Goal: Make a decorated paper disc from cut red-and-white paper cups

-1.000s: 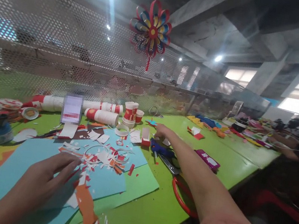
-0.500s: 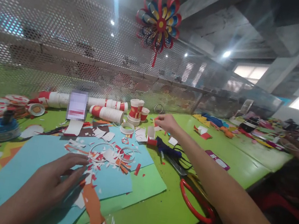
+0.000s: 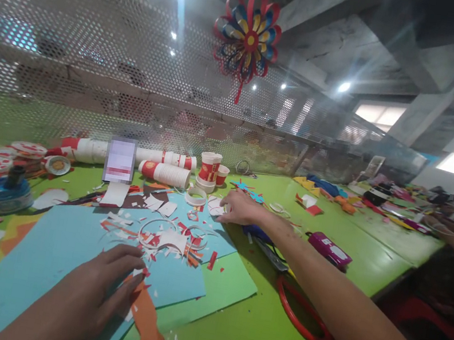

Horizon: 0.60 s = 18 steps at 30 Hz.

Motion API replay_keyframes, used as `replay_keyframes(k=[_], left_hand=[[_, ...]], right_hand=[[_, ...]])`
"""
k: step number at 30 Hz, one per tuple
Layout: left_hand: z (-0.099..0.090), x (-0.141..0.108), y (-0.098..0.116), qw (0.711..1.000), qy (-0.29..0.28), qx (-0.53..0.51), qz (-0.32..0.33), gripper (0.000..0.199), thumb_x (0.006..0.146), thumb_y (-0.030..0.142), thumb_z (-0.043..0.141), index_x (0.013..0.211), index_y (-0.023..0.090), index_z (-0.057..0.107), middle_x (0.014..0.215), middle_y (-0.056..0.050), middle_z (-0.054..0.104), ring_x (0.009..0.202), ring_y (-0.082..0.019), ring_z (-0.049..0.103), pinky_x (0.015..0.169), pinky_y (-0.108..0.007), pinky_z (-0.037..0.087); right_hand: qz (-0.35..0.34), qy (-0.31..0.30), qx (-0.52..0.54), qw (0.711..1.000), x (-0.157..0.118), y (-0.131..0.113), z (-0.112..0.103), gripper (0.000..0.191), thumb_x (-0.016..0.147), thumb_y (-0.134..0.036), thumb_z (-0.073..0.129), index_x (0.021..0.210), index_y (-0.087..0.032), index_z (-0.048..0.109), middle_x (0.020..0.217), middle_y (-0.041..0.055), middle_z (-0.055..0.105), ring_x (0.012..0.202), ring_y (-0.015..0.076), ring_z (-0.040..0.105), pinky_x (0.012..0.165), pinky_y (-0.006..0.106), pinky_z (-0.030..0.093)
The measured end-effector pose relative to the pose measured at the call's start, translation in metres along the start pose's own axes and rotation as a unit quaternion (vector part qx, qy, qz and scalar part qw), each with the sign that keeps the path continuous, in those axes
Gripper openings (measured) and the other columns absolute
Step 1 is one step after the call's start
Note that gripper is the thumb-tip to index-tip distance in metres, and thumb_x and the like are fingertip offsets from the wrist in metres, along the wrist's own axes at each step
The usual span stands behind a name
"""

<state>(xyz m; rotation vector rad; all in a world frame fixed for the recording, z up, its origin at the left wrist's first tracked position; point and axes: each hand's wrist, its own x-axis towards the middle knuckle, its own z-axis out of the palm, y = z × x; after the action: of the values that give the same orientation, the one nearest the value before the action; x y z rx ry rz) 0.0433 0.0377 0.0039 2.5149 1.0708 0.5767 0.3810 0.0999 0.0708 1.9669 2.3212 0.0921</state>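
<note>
Right hand (image 3: 240, 208): fingers curled, grip not determinable; white paper piece (image 3: 215, 207) lies just left of its fingertips. Left hand (image 3: 97, 282): thumb and forefinger apart, nearer the orange strip (image 3: 147, 318), whose long axis slants toward the wearer

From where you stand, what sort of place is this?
Probably a shared craft workshop or art classroom: paper scraps litter coloured sheets, paper cups stand nearby, and a looped paper flower hangs above the long green table.
</note>
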Motion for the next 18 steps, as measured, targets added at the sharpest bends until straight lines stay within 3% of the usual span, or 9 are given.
replay_keyframes(k=[3, 7, 13, 18], left_hand=[[0.002, -0.001, 0.001, 1.0, -0.003, 0.02, -0.002, 0.041, 0.089, 0.05, 0.04, 0.103, 0.025, 0.069, 0.12, -0.01, 0.061, 0.107, -0.027, 0.061, 0.089, -0.04, 0.052], [0.004, -0.002, 0.004, 0.999, -0.027, 0.031, 0.004, 0.04, 0.092, 0.046, 0.036, 0.1, 0.026, 0.069, 0.116, -0.009, 0.062, 0.102, -0.025, 0.063, 0.087, -0.04, 0.052], [-0.001, -0.002, 0.017, 0.998, -0.059, 0.026, -0.009, 0.038, 0.092, 0.042, 0.034, 0.095, 0.025, 0.068, 0.108, -0.009, 0.063, 0.097, -0.025, 0.063, 0.086, -0.041, 0.051], [-0.006, -0.003, 0.021, 0.998, -0.061, 0.018, -0.007, 0.037, 0.092, 0.039, 0.034, 0.096, 0.024, 0.068, 0.107, -0.01, 0.063, 0.092, -0.024, 0.063, 0.081, -0.04, 0.051]], right_hand=[[0.045, -0.027, -0.061, 0.997, -0.004, 0.0, 0.001, 0.025, 0.092, -0.031, 0.058, 0.111, -0.016, 0.061, 0.116, 0.008, 0.061, 0.1, 0.0213, 0.061, 0.085, 0.041, 0.051], [0.088, -0.015, -0.129, 0.988, 0.003, -0.001, -0.011, 0.03, 0.091, -0.03, 0.059, 0.117, -0.014, 0.058, 0.119, 0.0098, 0.059, 0.103, 0.0229, 0.06, 0.086, 0.043, 0.051], [0.054, 0.023, -0.163, 0.985, 0.022, -0.022, -0.021, 0.034, 0.091, -0.03, 0.059, 0.123, -0.018, 0.055, 0.131, 0.0097, 0.052, 0.114, 0.0268, 0.054, 0.094, 0.05, 0.045], [0.036, -0.004, -0.138, 0.99, 0.042, -0.037, -0.01, 0.03, 0.091, -0.03, 0.058, 0.118, -0.016, 0.058, 0.123, 0.009, 0.058, 0.106, 0.0237, 0.059, 0.089, 0.045, 0.049]])
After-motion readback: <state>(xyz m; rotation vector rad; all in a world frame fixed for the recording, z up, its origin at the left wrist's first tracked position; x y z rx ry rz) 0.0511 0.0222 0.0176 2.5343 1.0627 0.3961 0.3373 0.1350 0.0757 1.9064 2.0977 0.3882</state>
